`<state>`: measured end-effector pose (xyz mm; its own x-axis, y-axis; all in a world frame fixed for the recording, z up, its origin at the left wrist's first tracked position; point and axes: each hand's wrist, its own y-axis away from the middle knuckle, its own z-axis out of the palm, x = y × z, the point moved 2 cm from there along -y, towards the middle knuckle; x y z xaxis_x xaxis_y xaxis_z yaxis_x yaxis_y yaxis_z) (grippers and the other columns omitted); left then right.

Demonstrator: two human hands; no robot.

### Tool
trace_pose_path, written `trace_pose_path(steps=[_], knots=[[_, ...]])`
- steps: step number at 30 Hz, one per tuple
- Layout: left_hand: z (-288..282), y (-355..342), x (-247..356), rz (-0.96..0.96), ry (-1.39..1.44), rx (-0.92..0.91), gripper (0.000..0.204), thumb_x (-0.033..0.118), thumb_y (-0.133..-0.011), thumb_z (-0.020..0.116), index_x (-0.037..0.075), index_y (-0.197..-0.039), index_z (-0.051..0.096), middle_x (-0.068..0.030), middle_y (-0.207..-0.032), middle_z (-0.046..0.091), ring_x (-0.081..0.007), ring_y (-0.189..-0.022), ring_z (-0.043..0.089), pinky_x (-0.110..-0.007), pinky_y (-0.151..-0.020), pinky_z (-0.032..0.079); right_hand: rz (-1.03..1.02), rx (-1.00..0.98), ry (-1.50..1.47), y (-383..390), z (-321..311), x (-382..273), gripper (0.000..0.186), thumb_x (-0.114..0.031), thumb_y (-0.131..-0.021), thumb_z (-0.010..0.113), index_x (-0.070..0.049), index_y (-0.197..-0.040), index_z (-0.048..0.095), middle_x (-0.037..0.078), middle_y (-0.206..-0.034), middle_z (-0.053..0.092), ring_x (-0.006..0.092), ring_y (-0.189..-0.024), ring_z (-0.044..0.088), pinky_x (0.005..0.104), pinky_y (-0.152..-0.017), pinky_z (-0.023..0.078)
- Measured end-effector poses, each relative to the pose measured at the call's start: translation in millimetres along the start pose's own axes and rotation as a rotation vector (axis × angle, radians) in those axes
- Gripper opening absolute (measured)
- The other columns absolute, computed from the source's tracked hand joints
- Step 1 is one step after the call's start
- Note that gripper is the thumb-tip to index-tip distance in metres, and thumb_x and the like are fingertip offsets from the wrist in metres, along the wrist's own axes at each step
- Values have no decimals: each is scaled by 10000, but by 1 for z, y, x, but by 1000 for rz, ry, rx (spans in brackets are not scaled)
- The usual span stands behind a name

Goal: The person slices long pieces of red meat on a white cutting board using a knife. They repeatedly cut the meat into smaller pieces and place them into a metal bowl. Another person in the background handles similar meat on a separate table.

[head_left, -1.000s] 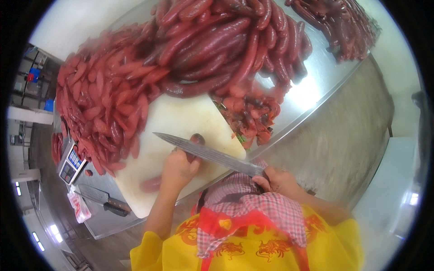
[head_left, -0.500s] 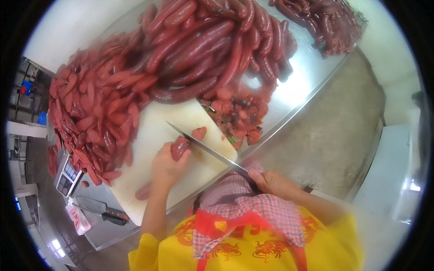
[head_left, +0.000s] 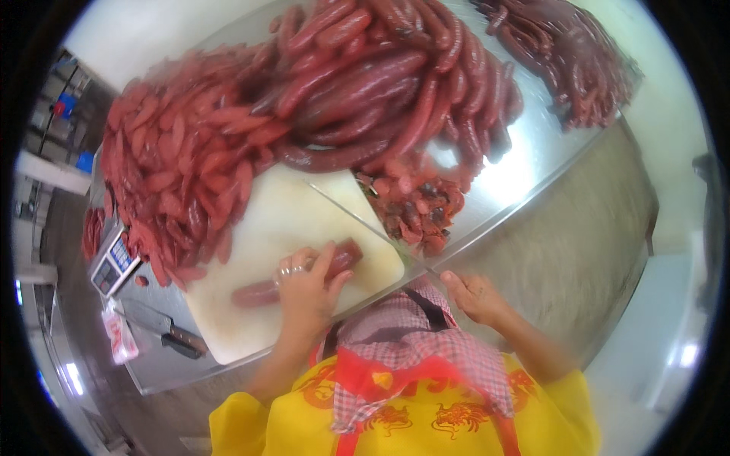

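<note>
My left hand [head_left: 306, 289], with a ring on it, is curled over a dark red sausage [head_left: 346, 258] lying on the white cutting board [head_left: 266, 205]. The sausage shows on both sides of my fingers. In my right hand [head_left: 477, 298], past the board's right edge, is a long knife [head_left: 356, 217]. Its blade slants over the board with the tip pointing away to the left, apart from the sausage. A heap of cut sausage slices [head_left: 186, 167] borders the board on the left. Small end pieces [head_left: 417, 213] are piled at its right edge.
Whole sausages [head_left: 365, 91] are heaped beyond the board on the metal table [head_left: 502, 144]. More sausages [head_left: 566, 61] lie at the far right. At left are a scale [head_left: 114, 262], a cleaver [head_left: 163, 323] and a plastic bag [head_left: 120, 334].
The short piece and its cut-off end have left the middle of the board. My left hand has come nearer, onto a longer sausage. The knife has drawn off to the right.
</note>
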<state>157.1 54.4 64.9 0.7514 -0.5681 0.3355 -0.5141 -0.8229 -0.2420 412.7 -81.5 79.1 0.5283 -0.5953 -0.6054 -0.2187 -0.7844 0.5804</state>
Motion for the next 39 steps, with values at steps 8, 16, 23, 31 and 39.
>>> trace_pose_path(steps=[8,16,23,31,39], knots=[[27,17,-16,186,37,468,375,247,-624,857,164,-908,626,-26,-971,547,-245,-907,509,-391,-810,383,-379,-67,422,-38,-36,-32,608,-553,-967,412,-11,-875,673,230,-669,613,420,-669,623,482,-651,488],[26,20,-20,217,47,451,344,208,-617,856,155,-861,618,-19,-887,561,-240,-842,510,-378,-765,395,-335,-234,864,-46,-99,-68,597,-583,-952,412,-61,-833,677,174,-660,633,393,-671,633,461,-664,499],[22,15,-18,110,69,454,299,208,-654,821,172,-845,595,7,-860,545,-210,-803,507,-355,-729,378,-628,-269,726,-113,4,-96,594,-530,-982,377,-44,-820,678,199,-715,643,387,-688,643,482,-668,503],[22,16,-22,127,67,456,339,198,-625,853,150,-869,622,-19,-911,568,-232,-861,528,-374,-764,400,-401,-352,523,-60,-56,-86,581,-512,-983,392,3,-874,637,219,-801,655,432,-741,632,518,-687,496],[24,16,-24,82,133,411,354,193,-623,852,142,-890,625,-27,-927,585,-239,-866,540,-389,-782,413,-369,-278,650,-60,-37,-83,648,-552,-971,388,17,-812,655,241,-641,621,447,-652,633,511,-640,514]])
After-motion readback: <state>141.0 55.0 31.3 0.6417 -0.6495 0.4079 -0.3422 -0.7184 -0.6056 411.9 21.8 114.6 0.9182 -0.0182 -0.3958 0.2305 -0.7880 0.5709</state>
